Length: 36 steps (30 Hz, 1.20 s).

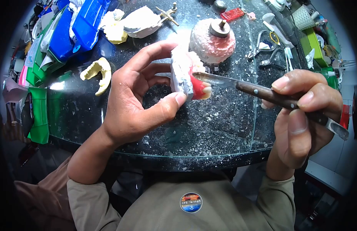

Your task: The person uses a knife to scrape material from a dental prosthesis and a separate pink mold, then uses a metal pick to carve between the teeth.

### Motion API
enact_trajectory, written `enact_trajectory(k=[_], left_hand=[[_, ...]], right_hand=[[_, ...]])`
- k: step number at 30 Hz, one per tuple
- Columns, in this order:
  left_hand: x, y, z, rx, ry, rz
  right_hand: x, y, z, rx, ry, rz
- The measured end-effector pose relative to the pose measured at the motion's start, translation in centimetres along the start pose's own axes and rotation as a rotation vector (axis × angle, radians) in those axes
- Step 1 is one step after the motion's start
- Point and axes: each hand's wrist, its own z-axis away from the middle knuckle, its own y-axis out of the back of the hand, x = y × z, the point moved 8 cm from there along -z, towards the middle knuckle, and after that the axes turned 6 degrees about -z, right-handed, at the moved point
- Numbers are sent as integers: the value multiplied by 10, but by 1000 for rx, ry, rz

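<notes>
My left hand [134,98] holds a white plaster dental cast [180,77] on edge over the table, thumb at its lower side and fingers round its top. Red wax [197,86] with a few artificial teeth [206,91] runs along the side of the cast facing right. In my right hand [301,119], thumb and fingers grip the dark wooden handle of a wax knife [259,91]. The knife's narrow blade points left, its tip right at the wax. Its other end, a short metal spoon-like tip [337,129], sticks out past my palm.
Behind the cast stands a pink-stained plaster lump [213,48] with a metal knob. A pale yellow arch-shaped model [97,75] lies left. Blue bins [86,27] and a green bin [39,115] line the left side. Scissors [263,44] and a toothbrush [289,57] lie right. White crumbs dot the black tabletop [178,131].
</notes>
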Motion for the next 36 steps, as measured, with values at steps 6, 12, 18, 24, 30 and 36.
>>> enact_trajectory(k=[6, 12, 18, 24, 30, 36], left_hand=[[1, -1, 0, -2, -10, 11], [1, -2, 0, -16, -12, 21], [3, -5, 0, -58, 16, 49], [4, -7, 0, -58, 28, 54], [3, -5, 0, -61, -13, 30], [4, -6, 0, -53, 9, 48]], right_hand=[[0, 1, 0, -8, -4, -19], [6, 6, 5, 51, -15, -131], [7, 5, 7, 83, -65, -183], [7, 3, 5, 60, -83, -156], [7, 1, 4, 34, -60, -144], [8, 1, 4, 38, -61, -148]])
